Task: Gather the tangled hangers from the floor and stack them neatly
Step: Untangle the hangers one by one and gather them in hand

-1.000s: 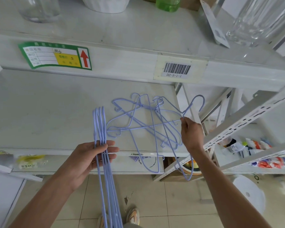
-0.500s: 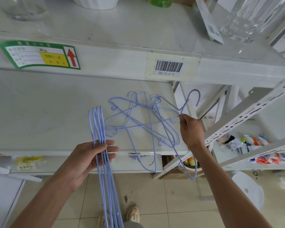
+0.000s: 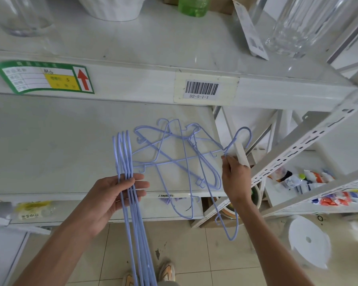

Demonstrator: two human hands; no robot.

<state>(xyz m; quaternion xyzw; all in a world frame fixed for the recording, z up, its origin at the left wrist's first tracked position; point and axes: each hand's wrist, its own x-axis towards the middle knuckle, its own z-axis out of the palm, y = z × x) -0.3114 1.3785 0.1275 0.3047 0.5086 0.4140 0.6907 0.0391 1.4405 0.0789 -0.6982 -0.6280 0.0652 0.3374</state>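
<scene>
Lilac wire: every hanger here is thin, pale purple coated wire.
Left hand (image 3: 112, 198): palm up, fingers curled lightly round a gathered bundle of hangers (image 3: 130, 203), the thumb lying along the bundle's left side.
Gathered bundle: aligned side by side, it runs from above the left fingers down past the wrist toward the floor (image 3: 194, 254), ending near the person's shoes (image 3: 166, 271).
Right hand (image 3: 235, 178): fingertips pinch a single hanger (image 3: 234, 143) at its neck, just under the hook, which curls up above the hand.
Single hanger: its body hangs down to the left of the right forearm, the lowest loop below the shelf edge.
Tangled hangers (image 3: 174, 153): a crossed heap between the two hands, lying on the lower shelf (image 3: 50, 153), with one loop drooping over the front edge; it touches or overlaps the pinched hanger, I cannot tell which.
Beyond the hands: an upper shelf (image 3: 132, 48) carries a barcode label (image 3: 202, 88) and a green and yellow label (image 3: 43, 77) on its front edge.
Right of the right hand: a slanted white perforated rail (image 3: 298, 147), and lower down a white round stool (image 3: 308, 240) on the tiled floor.
</scene>
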